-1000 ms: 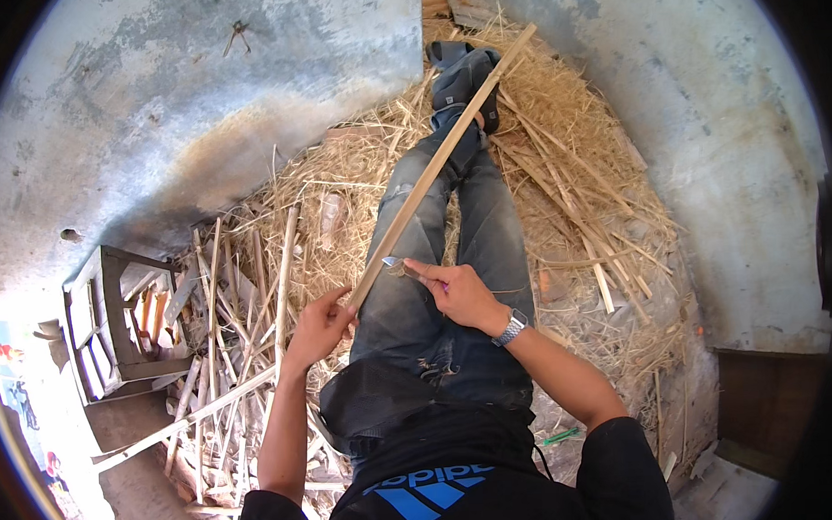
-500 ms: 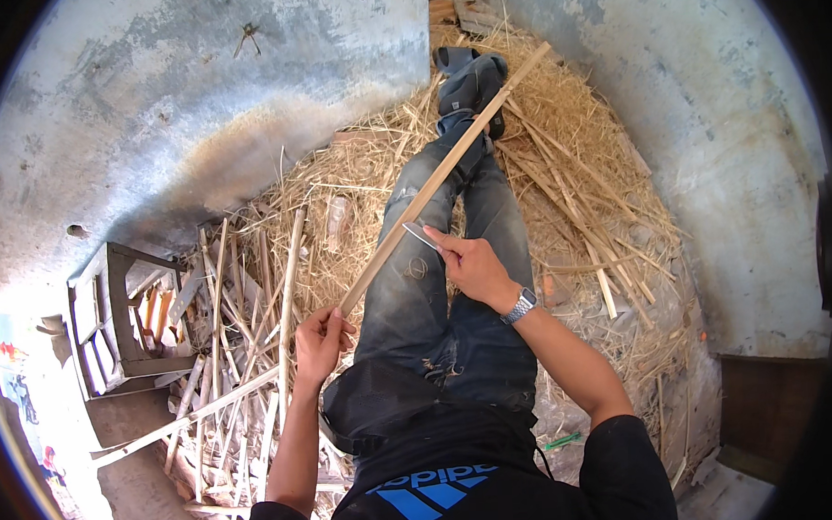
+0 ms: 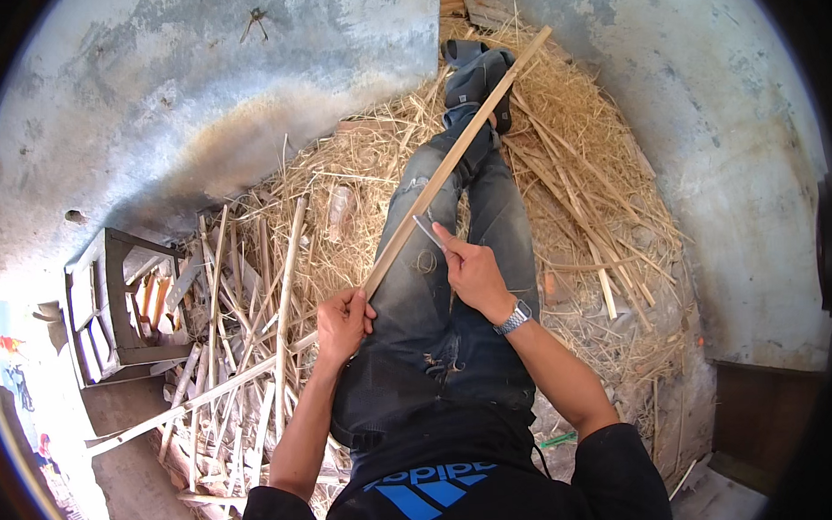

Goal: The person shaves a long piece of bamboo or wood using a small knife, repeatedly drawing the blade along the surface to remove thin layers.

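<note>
A long, flat bamboo strip [image 3: 447, 165] lies slantwise over my outstretched legs, its far end beyond my feet. My left hand [image 3: 345, 323] pinches it near its lower part, thumb on top. Below that grip I cannot tell whether the pale piece is the same strip. In my right hand [image 3: 476, 273] is a knife [image 3: 428, 232], its handle hidden in the fingers. The short blade points up and left, its tip at or very close to the strip's right edge, over my left thigh.
Several finished-looking strips [image 3: 569, 186] lie in straw right of my legs. Many loose sticks [image 3: 288, 283] crowd the left, near a dark wooden frame [image 3: 115, 307]. A clear plastic bottle [image 3: 340, 212] rests in straw. Grey walls [image 3: 199, 84] stand left and right.
My left hand has moved up and to the right, nearer the knife. The strip has shifted slightly with it. The right hand stays close to its place, the blade now steeper.
</note>
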Tool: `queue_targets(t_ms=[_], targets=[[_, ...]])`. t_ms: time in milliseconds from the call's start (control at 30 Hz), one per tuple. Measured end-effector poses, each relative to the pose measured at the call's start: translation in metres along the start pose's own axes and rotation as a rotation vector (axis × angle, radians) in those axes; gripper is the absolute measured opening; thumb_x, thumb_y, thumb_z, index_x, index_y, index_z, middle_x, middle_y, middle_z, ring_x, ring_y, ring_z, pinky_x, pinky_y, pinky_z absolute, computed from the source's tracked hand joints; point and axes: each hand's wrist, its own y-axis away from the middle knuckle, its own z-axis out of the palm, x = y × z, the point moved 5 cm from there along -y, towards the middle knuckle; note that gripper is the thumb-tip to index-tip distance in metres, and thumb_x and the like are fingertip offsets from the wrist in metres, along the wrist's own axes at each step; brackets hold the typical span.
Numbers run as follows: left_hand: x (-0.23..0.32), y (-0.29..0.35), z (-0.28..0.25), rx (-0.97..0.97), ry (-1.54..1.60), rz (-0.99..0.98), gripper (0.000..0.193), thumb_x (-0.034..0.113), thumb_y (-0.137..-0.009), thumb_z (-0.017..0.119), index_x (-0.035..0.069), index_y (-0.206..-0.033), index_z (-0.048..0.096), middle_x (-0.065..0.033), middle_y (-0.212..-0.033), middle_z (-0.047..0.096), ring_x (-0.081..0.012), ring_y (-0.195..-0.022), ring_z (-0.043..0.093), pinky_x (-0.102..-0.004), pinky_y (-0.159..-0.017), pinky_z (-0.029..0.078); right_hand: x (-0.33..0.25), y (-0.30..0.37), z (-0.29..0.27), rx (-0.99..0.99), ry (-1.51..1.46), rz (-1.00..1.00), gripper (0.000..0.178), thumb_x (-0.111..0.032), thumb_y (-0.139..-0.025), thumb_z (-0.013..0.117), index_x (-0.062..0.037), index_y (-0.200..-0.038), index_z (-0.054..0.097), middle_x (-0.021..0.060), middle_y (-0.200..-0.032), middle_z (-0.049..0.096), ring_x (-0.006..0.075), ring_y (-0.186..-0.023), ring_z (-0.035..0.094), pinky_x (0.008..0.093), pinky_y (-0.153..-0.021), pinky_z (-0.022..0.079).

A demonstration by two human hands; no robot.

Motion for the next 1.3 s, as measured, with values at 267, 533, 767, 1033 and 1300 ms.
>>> queue_targets(t_ms=[267,533,767,1033,1300], targets=[[0.005,-0.016,0.011,-0.042,0.06,-0.059,0.033,0.021,-0.11,0.057,-0.005,-0.097,0.072,-0.0049,-0.074,0.069,-0.0067,-0.054,0.058,-0.0243,-0.049,0.044,-0.018,0.017,0.011,-0.06,0.033,0.0,0.049,-0.005,-0.098,0.06,-0.0157,-0.145,0.065,0.0259,-0.073,0.062,0.043,-0.064,0.064,0.0458,-0.064,0.052],[0.009,-0.021,0.017,-0.129,0.134,-0.064,0.037,0.024,-0.112,0.056,-0.002,-0.092,0.071,-0.001,-0.065,0.062,-0.0049,-0.052,0.051,-0.0226,-0.048,0.037,-0.023,0.027,0.017,-0.136,-0.009,-0.007,0.047,-0.003,-0.1,0.06,-0.0158,-0.146,0.064,0.028,-0.076,0.058,0.0391,-0.058,0.06,0.0352,-0.06,0.05],[-0.001,-0.034,0.021,-0.242,0.243,-0.043,0.035,0.023,-0.112,0.058,-0.005,-0.097,0.073,-0.0067,-0.078,0.072,-0.0048,-0.052,0.051,-0.0226,-0.046,0.04,-0.03,0.051,0.035,-0.316,-0.149,0.016,0.048,-0.001,-0.101,0.059,-0.0137,-0.147,0.063,0.0247,-0.082,0.067,0.0225,-0.064,0.067,0.0322,-0.065,0.052],[0.01,-0.033,0.018,-0.267,0.181,-0.024,0.042,0.027,-0.113,0.056,-0.004,-0.09,0.072,-0.0048,-0.073,0.069,-0.005,-0.049,0.049,-0.0224,-0.047,0.039,-0.033,0.034,0.021,-0.106,-0.305,0.072,0.041,-0.011,-0.104,0.061,-0.01,-0.144,0.065,0.0234,-0.106,0.075,0.0167,-0.084,0.071,0.0305,-0.079,0.054],[0.011,-0.025,0.013,-0.205,0.113,0.02,0.038,0.024,-0.112,0.057,-0.005,-0.093,0.073,-0.0045,-0.073,0.07,-0.0045,-0.049,0.051,-0.0228,-0.046,0.039,-0.02,0.005,-0.004,-0.02,-0.157,0.193,0.044,-0.009,-0.103,0.062,-0.0123,-0.147,0.064,0.019,-0.118,0.078,0.0088,-0.078,0.062,0.0286,-0.076,0.053]])
